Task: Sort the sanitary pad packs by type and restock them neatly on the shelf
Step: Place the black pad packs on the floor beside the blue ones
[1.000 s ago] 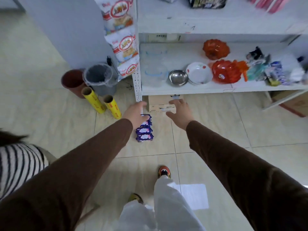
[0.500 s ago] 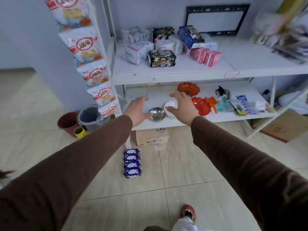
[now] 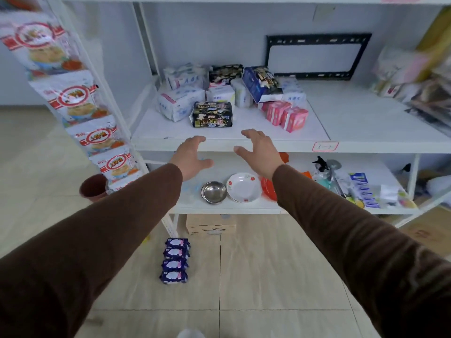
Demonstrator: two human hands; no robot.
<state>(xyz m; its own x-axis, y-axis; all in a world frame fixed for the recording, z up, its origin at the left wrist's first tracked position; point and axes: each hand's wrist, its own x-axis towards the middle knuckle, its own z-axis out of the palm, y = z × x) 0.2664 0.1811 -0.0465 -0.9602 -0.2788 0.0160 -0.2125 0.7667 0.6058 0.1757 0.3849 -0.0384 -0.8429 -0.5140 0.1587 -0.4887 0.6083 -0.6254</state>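
While the left hand [image 3: 192,156] and right hand [image 3: 260,152] hover empty, fingers spread, before the shelf [image 3: 244,142], likely to gather its mixed pad packs [image 3: 212,114], 4 purple packs [image 3: 175,261] wait on the floor.

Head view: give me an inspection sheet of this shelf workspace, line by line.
Surface: white shelf, bare along its front edge.
Job's things: black pack in front, white packs at left, pink packs at right, blue pack leaning on others behind; unsorted. Four purple packs in a row on the floor.
Clutter: steel bowl and white dish on the lower shelf; black frame at the back wall.
Grippers: left hand and right hand, both open and empty, before the shelf edge.
Cables: nothing seen.
Surroundings: hanging snack bags at left, cardboard box below.
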